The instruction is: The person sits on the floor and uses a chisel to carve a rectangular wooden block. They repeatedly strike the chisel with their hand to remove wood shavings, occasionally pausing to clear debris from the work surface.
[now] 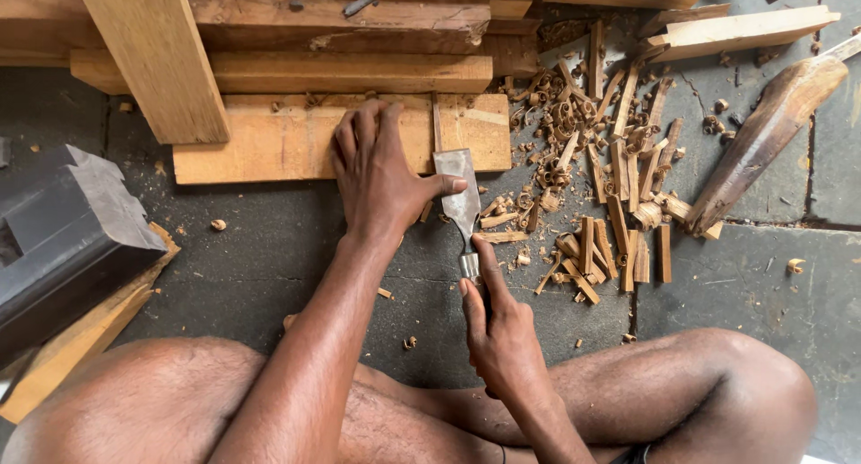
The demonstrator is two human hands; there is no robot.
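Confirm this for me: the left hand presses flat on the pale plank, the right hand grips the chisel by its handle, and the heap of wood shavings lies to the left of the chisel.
One thing is wrong: the wood shavings lie to the right of the chisel, not its left. The head view shows this. The rest stands: the left hand presses on the pale plank, and the right hand grips the chisel's handle.

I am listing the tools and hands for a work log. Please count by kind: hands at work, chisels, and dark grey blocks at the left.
Hands: 2, the left hand flat on the pale board, the right hand around the chisel handle
Chisels: 1, the chisel with its blade at the board
Dark grey blocks: 1, the block
Total: 4
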